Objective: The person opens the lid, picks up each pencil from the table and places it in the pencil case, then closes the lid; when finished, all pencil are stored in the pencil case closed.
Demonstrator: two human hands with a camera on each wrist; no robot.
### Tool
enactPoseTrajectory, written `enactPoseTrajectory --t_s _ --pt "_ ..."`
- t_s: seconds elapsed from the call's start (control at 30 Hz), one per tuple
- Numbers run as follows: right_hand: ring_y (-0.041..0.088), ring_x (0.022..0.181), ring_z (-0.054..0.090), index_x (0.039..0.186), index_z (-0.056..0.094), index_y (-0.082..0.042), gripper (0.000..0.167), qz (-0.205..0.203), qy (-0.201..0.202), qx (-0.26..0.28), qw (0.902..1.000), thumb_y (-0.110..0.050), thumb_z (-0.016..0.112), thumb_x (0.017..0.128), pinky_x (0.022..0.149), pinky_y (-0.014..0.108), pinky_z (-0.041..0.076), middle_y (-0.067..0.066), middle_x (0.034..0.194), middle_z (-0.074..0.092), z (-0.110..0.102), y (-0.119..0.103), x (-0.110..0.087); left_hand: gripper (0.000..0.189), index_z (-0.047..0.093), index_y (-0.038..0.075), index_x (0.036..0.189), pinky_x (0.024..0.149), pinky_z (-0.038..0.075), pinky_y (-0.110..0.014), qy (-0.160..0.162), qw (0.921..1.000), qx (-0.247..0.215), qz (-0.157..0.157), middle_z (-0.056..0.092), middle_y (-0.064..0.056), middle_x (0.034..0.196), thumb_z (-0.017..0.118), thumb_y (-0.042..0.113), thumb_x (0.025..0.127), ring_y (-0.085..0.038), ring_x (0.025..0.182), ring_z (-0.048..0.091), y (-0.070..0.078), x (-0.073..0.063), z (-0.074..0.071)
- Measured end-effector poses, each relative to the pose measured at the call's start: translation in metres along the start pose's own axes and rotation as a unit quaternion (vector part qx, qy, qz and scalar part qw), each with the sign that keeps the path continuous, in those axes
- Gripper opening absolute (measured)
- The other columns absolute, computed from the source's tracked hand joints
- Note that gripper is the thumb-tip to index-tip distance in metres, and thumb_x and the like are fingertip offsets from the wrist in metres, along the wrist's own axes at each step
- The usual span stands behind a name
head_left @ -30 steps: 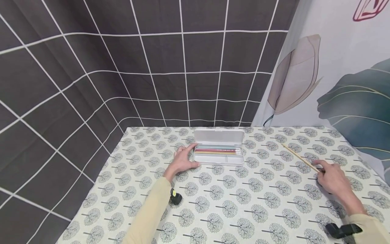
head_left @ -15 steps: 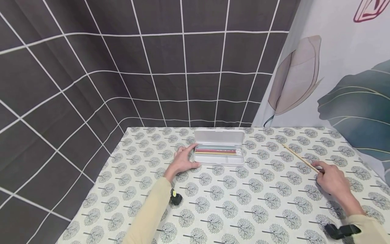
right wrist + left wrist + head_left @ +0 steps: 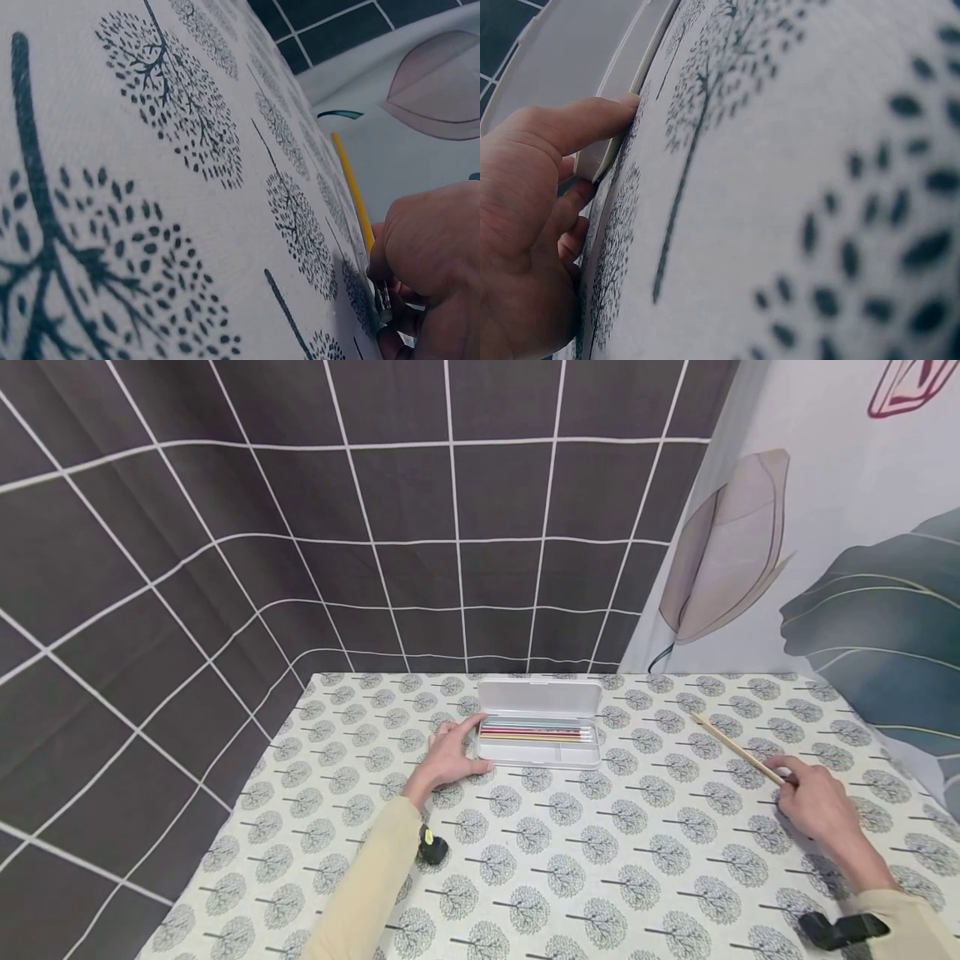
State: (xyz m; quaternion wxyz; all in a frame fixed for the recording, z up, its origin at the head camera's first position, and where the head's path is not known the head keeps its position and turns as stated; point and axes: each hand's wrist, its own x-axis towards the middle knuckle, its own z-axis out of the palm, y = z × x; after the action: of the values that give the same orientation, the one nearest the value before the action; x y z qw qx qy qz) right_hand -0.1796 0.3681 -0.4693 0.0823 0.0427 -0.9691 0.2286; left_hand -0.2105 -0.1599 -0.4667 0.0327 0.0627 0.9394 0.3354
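Note:
An open white pencil case (image 3: 521, 752) lies on the table with its lid (image 3: 540, 697) standing up at the back. Several pencils (image 3: 534, 729), red, yellow and bluish, lie side by side in its rear compartment. My left hand (image 3: 448, 753) grips the case's left end, thumb at the front edge and index finger at the back corner. In the left wrist view the thumb (image 3: 592, 124) presses against the case's side. Off to the right, my right hand (image 3: 817, 797) holds a yellow pencil (image 3: 738, 749) by its near end, the other end pointing away and left.
A tablecloth (image 3: 562, 860) printed with grey trees covers the table. Behind it hangs a dark curtain (image 3: 495, 577) with a white grid, and a pale leaf-patterned cloth (image 3: 750, 552) at the right. The case's front tray has a small divider on its right side.

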Motion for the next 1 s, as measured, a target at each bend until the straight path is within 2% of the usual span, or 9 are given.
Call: enactPoseTrajectory --t_s 0.27,0.47,0.73,1.0 --pt "0.021 0.055 0.047 0.122 0.053 0.011 0.038 -0.031 0.003 0.019 0.9993 0.012 0.047 0.084 0.045 0.035 0.037 0.019 0.076 0.060 -0.002 -0.005 0.000 0.096 0.039 0.030 0.154 0.102 0.033 -0.053 0.000 1.0000 0.005 0.004 0.050 -0.016 0.133 0.088 0.034 0.073 -0.031 0.125 0.038 -0.001 0.001 0.000" --pt "0.020 0.055 0.045 0.121 0.055 0.008 0.037 -0.051 0.007 0.022 0.9984 0.013 0.049 0.085 0.045 0.033 0.036 0.012 0.074 0.058 -0.003 -0.009 0.000 0.096 0.039 0.030 0.154 0.101 0.034 -0.052 0.003 1.0000 -0.001 0.004 0.050 -0.016 0.133 0.088 0.033 0.072 -0.031 0.124 0.039 -0.001 0.001 0.001" --pt "0.019 0.059 0.045 0.118 0.057 0.006 0.035 -0.077 0.006 0.023 0.9968 0.013 0.052 0.085 0.050 0.034 0.037 0.006 0.072 0.056 -0.003 -0.012 0.003 0.096 0.038 0.029 0.155 0.101 0.033 -0.051 0.000 1.0000 0.002 0.004 0.050 -0.015 0.132 0.088 0.033 0.072 -0.030 0.124 0.039 -0.001 0.001 0.000" --pt "0.024 0.066 0.049 0.114 0.060 0.003 0.037 -0.112 0.036 0.021 0.9928 0.016 0.055 0.080 0.053 0.035 0.037 0.011 0.077 0.056 -0.003 -0.019 0.005 0.097 0.038 0.031 0.155 0.101 0.034 -0.052 -0.001 1.0000 -0.001 -0.003 0.048 -0.017 0.134 0.088 0.032 0.073 -0.031 0.125 0.038 -0.002 0.001 0.001"
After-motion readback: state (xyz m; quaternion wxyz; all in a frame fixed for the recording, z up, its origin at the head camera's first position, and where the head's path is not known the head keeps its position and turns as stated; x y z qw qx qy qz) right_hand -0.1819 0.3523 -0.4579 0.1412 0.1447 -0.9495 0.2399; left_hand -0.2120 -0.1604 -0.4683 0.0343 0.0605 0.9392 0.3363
